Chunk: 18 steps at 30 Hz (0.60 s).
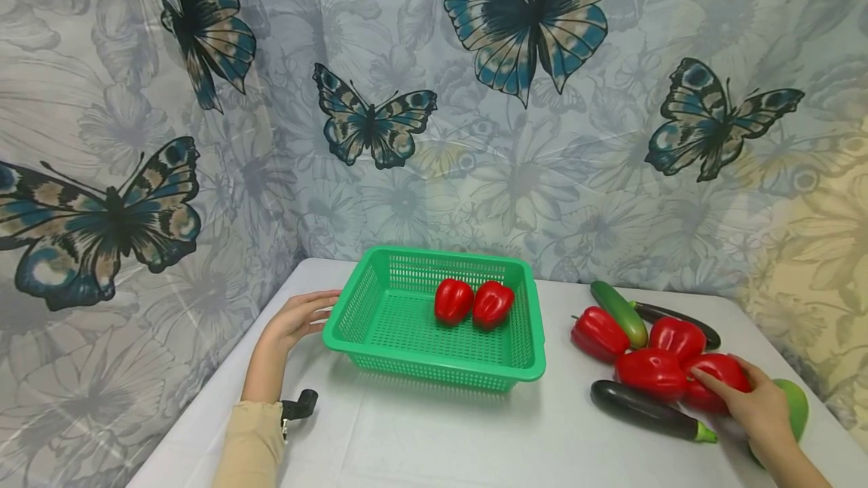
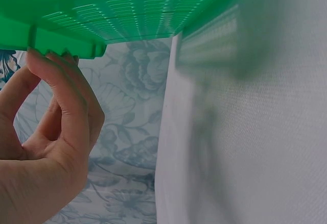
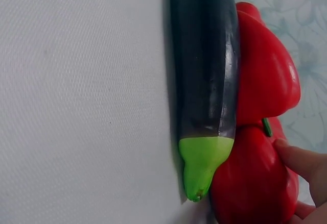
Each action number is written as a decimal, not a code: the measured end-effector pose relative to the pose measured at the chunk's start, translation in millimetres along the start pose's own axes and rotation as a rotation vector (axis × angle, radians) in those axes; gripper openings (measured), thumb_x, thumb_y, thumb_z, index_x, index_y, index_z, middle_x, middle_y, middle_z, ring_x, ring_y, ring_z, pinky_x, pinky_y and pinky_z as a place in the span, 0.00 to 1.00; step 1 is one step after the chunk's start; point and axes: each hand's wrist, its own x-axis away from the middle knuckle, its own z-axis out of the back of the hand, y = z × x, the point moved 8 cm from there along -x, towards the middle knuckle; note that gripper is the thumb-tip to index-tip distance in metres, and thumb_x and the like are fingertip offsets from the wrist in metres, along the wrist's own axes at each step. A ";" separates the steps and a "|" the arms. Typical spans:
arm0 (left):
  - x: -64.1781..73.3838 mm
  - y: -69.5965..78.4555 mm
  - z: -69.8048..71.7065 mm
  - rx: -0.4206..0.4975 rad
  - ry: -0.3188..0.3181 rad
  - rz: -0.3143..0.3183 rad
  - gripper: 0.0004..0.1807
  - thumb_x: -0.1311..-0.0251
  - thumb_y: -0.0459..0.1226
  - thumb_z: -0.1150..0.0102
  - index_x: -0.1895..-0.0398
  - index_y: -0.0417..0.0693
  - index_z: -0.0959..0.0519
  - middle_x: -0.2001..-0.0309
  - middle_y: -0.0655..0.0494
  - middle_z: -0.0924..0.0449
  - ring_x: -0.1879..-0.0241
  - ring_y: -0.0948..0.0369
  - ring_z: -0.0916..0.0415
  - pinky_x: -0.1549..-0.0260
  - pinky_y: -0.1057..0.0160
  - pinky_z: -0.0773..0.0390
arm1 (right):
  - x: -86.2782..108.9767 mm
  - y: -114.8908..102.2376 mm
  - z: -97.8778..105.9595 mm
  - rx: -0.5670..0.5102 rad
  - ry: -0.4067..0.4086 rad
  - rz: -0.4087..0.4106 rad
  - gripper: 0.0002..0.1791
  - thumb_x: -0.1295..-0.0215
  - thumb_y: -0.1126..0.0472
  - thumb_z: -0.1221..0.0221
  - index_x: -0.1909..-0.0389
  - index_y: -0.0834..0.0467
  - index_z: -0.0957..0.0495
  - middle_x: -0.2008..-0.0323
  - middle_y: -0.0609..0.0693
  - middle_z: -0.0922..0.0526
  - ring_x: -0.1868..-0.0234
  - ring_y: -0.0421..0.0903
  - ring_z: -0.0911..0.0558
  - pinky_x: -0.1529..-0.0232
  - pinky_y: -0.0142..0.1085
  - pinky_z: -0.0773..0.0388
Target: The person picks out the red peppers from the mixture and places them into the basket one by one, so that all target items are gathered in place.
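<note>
Right hand [image 1: 759, 401] around rightmost red pepper [image 1: 719, 367]

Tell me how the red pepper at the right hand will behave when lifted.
The red pepper may be slippery, given its glossy skin. It looks stiff: no dent shows where the right hand touches it. Its rounded lobes could let it rock if released.

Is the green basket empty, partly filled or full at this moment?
Partly filled: in the head view, two red peppers lie inside the green basket, toward its right side, leaving much bare space on the left.
</note>
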 end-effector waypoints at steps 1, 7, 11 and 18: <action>1.4 1.0 -0.4 0.004 0.001 0.001 0.30 0.38 0.47 0.36 0.35 0.45 0.26 0.41 0.56 0.22 0.51 0.64 0.19 0.50 0.61 0.19 | 0.0 -0.2 0.4 -0.003 0.002 -0.001 0.45 0.31 0.50 0.45 0.25 0.67 0.57 0.31 0.78 0.50 0.33 0.73 0.45 0.34 0.66 0.42; 4.1 3.1 -1.3 0.024 0.012 0.007 0.30 0.36 0.46 0.37 0.34 0.43 0.28 0.41 0.55 0.22 0.52 0.64 0.19 0.50 0.61 0.19 | -2.6 0.9 2.3 -0.015 0.013 0.006 0.44 0.31 0.51 0.44 0.25 0.66 0.56 0.30 0.77 0.49 0.33 0.73 0.45 0.34 0.66 0.42; 0.8 0.1 0.5 0.010 -0.013 -0.008 0.28 0.36 0.46 0.38 0.36 0.45 0.26 0.44 0.59 0.20 0.53 0.65 0.19 0.51 0.62 0.19 | -6.2 2.8 6.5 -0.014 0.027 -0.008 0.45 0.31 0.50 0.44 0.25 0.65 0.57 0.30 0.76 0.49 0.34 0.73 0.44 0.36 0.66 0.39; 1.7 0.9 0.9 0.030 0.017 0.009 0.27 0.35 0.44 0.39 0.35 0.42 0.27 0.48 0.61 0.19 0.54 0.65 0.19 0.52 0.62 0.19 | -8.7 0.4 18.2 -0.046 0.042 -0.045 0.46 0.30 0.47 0.46 0.24 0.63 0.60 0.28 0.74 0.53 0.33 0.74 0.46 0.39 0.67 0.37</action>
